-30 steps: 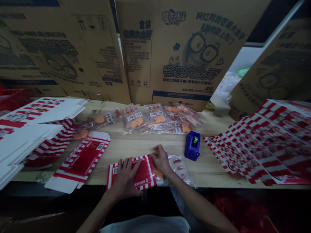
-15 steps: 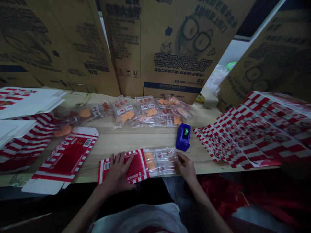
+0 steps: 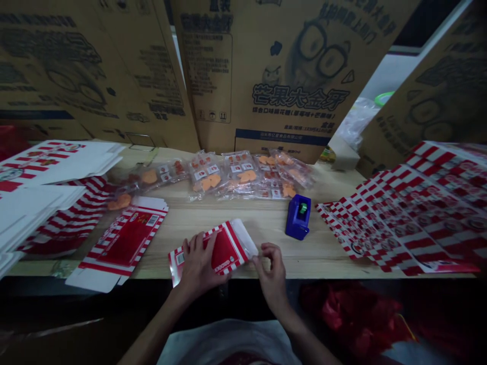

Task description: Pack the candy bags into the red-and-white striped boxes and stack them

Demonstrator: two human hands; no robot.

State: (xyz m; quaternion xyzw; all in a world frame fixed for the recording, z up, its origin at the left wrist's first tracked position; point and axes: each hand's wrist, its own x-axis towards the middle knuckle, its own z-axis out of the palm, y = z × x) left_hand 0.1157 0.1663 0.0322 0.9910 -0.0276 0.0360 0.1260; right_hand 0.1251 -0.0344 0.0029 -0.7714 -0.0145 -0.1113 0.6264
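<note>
A red-and-white striped carton lies tilted near the table's front edge. My left hand is wrapped over its left half, gripping it. At the carton's right end a pale flap sticks out. My right hand pinches the lower corner of that flap between thumb and fingers. No clear packet shows outside the carton now. To the left lies a flattened matching carton with its flaps spread. A blue tape dispenser stands just beyond my right hand.
Clear packets with orange pieces lie in a row at the back. Stacks of striped cartons and white-backed cartons flank the work area. Large brown cardboard boxes stand behind. Red material is below the table edge at right.
The clear packet that stuck out of the carton's right end is no longer visible. My right hand has come left to the end flap, and the carton is turned. The whole view has shifted slightly.
</note>
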